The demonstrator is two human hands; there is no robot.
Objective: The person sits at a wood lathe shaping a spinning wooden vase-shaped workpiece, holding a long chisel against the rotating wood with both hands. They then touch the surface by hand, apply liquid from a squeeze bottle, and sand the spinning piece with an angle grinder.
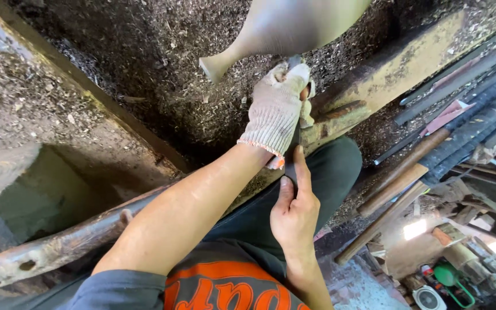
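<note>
A smooth grey wooden piece (285, 26), shaped like a vase with a narrow neck, hangs over a bed of wood shavings at the top of the head view. My left hand (276, 112), in a white knitted glove, grips the front of a long dark metal tool (294, 138) right under that piece. My right hand (295, 209), bare, holds the rear of the same tool, thumb and fingers pinched along its shaft. The tool's tip is hidden behind the glove. The tool rests over a rusty yellowish metal bar (368, 86).
Wood shavings (144, 51) cover the machine bed. A rusty rail (58, 247) runs across the lower left. Several long wooden-handled tools (397, 178) lie at the right beside dark metal bars (477, 115). Cluttered floor items and a green object (449, 275) sit at the lower right.
</note>
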